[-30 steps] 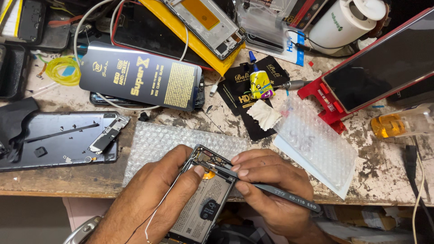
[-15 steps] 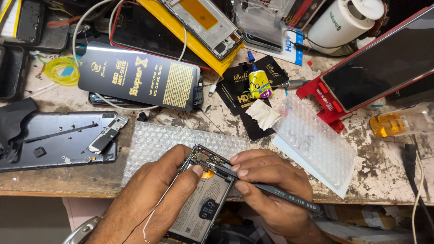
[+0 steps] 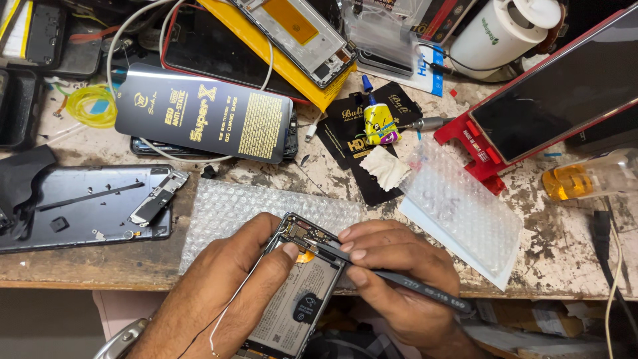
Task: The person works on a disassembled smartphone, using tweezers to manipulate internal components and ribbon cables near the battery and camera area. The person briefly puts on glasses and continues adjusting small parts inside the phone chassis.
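An opened phone [image 3: 292, 299] with its back removed lies tilted at the bench's front edge, battery and circuit board exposed. My left hand [image 3: 222, 292] grips its left side, thumb resting on the upper edge near the board. My right hand [image 3: 392, 279] holds dark tweezers [image 3: 399, 279], whose tips touch the board at the top of the phone by an orange flex piece [image 3: 306, 254]. A thin white wire [image 3: 229, 312] runs across my left hand.
Bubble wrap [image 3: 226, 206] lies under the phone's top. A dark back panel with small parts [image 3: 86, 209] sits at left, a black screen-protector box [image 3: 199, 119] behind, a glue tube [image 3: 375, 119], a wrapped pad [image 3: 465, 213], and a red stand with a phone [image 3: 551, 100] at right.
Almost nothing differs. The tweezers' tips shifted slightly on the board while both hands kept their grip on the phone.
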